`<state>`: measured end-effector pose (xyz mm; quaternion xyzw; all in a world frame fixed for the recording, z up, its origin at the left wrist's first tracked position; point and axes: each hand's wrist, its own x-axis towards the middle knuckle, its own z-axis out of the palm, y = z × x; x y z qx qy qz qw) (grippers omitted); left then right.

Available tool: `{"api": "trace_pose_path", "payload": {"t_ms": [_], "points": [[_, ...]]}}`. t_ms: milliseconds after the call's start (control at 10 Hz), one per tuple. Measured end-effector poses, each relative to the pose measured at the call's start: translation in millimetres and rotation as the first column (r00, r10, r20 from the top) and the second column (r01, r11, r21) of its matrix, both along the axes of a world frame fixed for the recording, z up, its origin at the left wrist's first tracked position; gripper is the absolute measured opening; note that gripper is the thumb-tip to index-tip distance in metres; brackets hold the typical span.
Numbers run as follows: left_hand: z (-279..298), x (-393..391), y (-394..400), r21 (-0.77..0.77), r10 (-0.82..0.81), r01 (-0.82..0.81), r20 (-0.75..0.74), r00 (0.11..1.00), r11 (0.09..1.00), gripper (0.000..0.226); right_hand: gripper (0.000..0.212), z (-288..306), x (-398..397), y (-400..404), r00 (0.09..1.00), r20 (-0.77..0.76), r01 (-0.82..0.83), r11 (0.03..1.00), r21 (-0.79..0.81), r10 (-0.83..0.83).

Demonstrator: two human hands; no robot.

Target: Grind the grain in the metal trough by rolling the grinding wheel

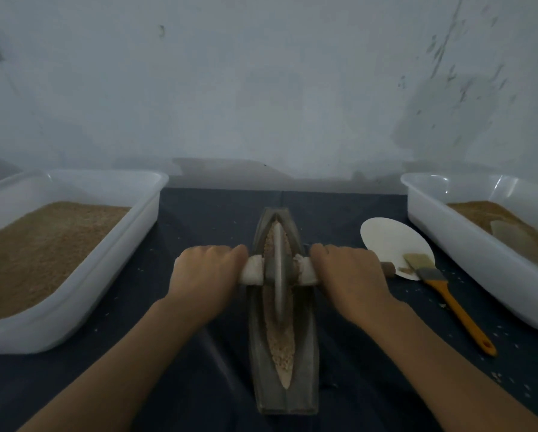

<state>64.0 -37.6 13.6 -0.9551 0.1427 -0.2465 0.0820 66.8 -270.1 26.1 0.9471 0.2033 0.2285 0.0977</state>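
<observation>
Grinding wheel: upright in metal trough, mid-worktop, on a bed of grain. Left hand curled round the white-wrapped axle handle left of wheel; right hand curled round the handle's right end. Dark cloth under trough. White tub of brown grain at left; second white tub at right. White disc and orange-handled brush between trough and right tub, brush bristles resting on disc.
</observation>
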Motion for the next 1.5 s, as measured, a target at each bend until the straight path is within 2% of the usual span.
{"api": "trace_pose_path", "payload": {"t_ms": [100,200,300,400,500,700,900,1000,1100,1200,1300,1400,1500], "points": [[1.4,-30.8,1.8,-0.007,-0.090,0.091,0.021,0.996,0.996,0.061,0.050,4.6,-32.1,-1.3,0.999,0.043,-0.014,1.000,-0.023,0.015],[0.7,-43.4,3.0,-0.028,-0.101,0.102,0.013,0.995,0.994,0.055,0.056,5.0,-42.2,-1.5,0.999,0.036,-0.039,0.998,0.043,0.037],[-1.5,-34.0,1.6,-0.034,-0.087,0.088,0.027,0.996,0.996,0.049,0.054,3.6,-30.2,-1.0,1.000,0.022,-0.017,0.999,0.032,0.016],[-3.0,-12.1,1.6,-0.047,-0.072,0.073,0.035,0.997,0.996,0.046,0.039,-1.3,-4.9,0.6,1.000,0.012,-0.016,1.000,-0.027,0.016],[-2.1,13.6,1.3,-0.052,-0.053,0.057,0.067,0.996,0.997,0.044,0.029,1.7,24.4,3.7,1.000,0.008,-0.022,0.999,0.025,0.022],[2.0,20.1,-0.7,-0.104,-0.036,0.045,0.080,0.996,0.994,0.044,0.027,4.1,26.3,6.6,1.000,-0.022,0.020,0.998,0.061,-0.019],[-4.0,-27.5,2.8,-0.148,-0.122,0.122,0.008,0.992,0.981,0.042,0.058,5.0,-26.7,2.2,0.999,-0.020,-0.027,0.997,0.066,0.029],[-2.8,-36.9,3.6,-0.132,-0.138,0.139,0.014,0.990,0.981,0.043,0.059,1.3,-35.8,-2.6,0.999,0.020,-0.048,0.995,0.090,0.046],[-0.6,-27.2,2.1,-0.110,-0.108,0.105,-0.021,0.994,0.988,0.044,0.054,0.2,-24.8,0.2,1.000,-0.002,-0.021,0.996,0.085,0.021],[-0.7,-5.1,1.7,-0.092,-0.069,0.063,-0.059,0.996,0.994,0.042,0.040,-0.3,-2.8,3.2,1.000,-0.015,0.007,0.999,0.036,-0.006],[-0.2,14.4,1.2,-0.117,-0.013,0.009,-0.041,0.999,0.993,0.026,0.019,7.6,11.9,9.5,1.000,-0.030,0.002,0.999,0.049,0.000],[1.9,18.0,3.2,-0.096,-0.005,-0.001,-0.062,0.998,0.995,0.026,0.030,14.2,10.2,4.8,0.997,-0.061,-0.041,0.999,0.019,0.042],[-5.5,11.9,4.8,-0.084,-0.014,0.009,-0.057,0.998,0.996,0.038,0.061,30.1,-9.8,-29.4,0.958,-0.186,-0.137,0.921,0.365,0.216]]}}
